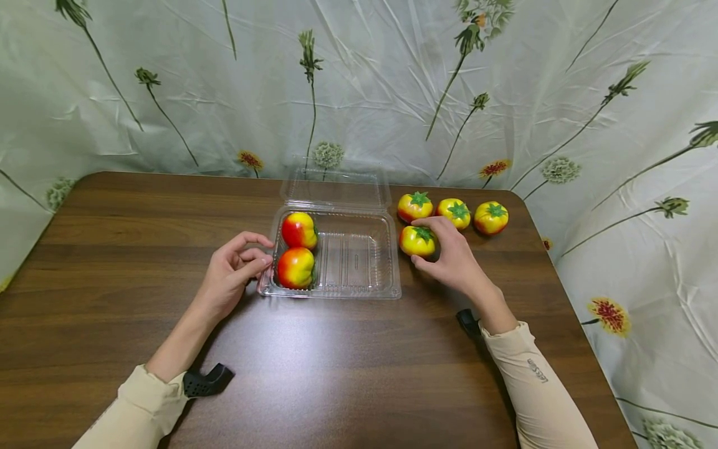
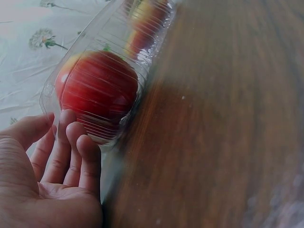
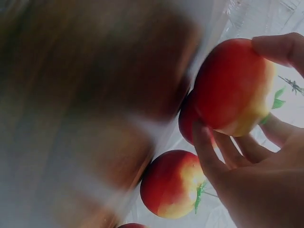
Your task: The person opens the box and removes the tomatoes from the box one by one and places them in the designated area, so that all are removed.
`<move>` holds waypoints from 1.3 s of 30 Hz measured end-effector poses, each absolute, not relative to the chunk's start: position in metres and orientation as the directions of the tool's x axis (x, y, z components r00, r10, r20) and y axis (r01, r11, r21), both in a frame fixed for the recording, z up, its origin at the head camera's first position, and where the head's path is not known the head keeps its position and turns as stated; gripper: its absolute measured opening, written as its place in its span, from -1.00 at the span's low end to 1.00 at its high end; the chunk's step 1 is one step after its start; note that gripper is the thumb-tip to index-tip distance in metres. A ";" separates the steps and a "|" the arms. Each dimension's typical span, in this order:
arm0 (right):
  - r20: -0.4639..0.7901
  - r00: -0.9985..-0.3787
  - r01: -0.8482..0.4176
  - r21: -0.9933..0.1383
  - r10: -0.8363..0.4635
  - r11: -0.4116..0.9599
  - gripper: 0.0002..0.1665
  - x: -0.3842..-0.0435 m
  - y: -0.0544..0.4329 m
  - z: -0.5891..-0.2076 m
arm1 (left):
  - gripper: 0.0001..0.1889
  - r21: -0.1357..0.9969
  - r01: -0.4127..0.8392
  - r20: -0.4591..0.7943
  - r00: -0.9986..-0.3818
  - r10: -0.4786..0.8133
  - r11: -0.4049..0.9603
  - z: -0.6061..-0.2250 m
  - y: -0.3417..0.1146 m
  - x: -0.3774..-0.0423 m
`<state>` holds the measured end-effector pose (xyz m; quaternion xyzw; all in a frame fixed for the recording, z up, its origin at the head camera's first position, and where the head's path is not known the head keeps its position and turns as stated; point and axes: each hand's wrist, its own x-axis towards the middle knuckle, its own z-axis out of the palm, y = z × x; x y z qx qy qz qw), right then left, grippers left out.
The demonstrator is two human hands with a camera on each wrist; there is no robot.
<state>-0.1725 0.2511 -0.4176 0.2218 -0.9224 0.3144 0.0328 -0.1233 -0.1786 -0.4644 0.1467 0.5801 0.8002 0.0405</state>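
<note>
My right hand (image 1: 451,255) grips a red-and-yellow tomato (image 1: 417,242) with a green leafy top, thumb on one side and fingers on the other. It is just right of a clear plastic container (image 1: 359,292), whose hinged lid (image 1: 339,187) stands open toward the back. Inside, along the left end, two similar tomatoes lie on their sides, a back one (image 1: 299,230) and a front one (image 1: 295,268). My left hand (image 1: 232,271) is at the container's left edge, thumb and forefinger at the rim. In the left wrist view, tomato red (image 2: 102,88) shows through the ribbed wall.
Three more tomatoes sit upright at the table's back right: a left one (image 1: 414,206), a middle one (image 1: 454,213) and a right one (image 1: 491,218). Behind the brown wooden table (image 1: 314,374) hangs a pale flowered cloth (image 1: 370,93).
</note>
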 end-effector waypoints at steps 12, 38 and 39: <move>0.172 -0.904 -0.416 -0.566 -0.392 0.712 -0.29 -0.174 0.254 -0.419 | -0.75 0.938 0.107 0.192 -0.952 0.237 -0.330 -0.465 -0.178 -0.123; 0.370 -0.865 -0.498 -0.563 -0.338 0.659 -0.39 -0.175 0.253 -0.418 | -0.76 0.939 0.115 0.198 -0.952 0.235 -0.324 -0.465 -0.178 -0.123; 0.376 -0.864 -0.500 -0.564 -0.336 0.657 -0.40 -0.175 0.254 -0.418 | -0.76 0.939 0.116 0.198 -0.951 0.236 -0.323 -0.465 -0.178 -0.123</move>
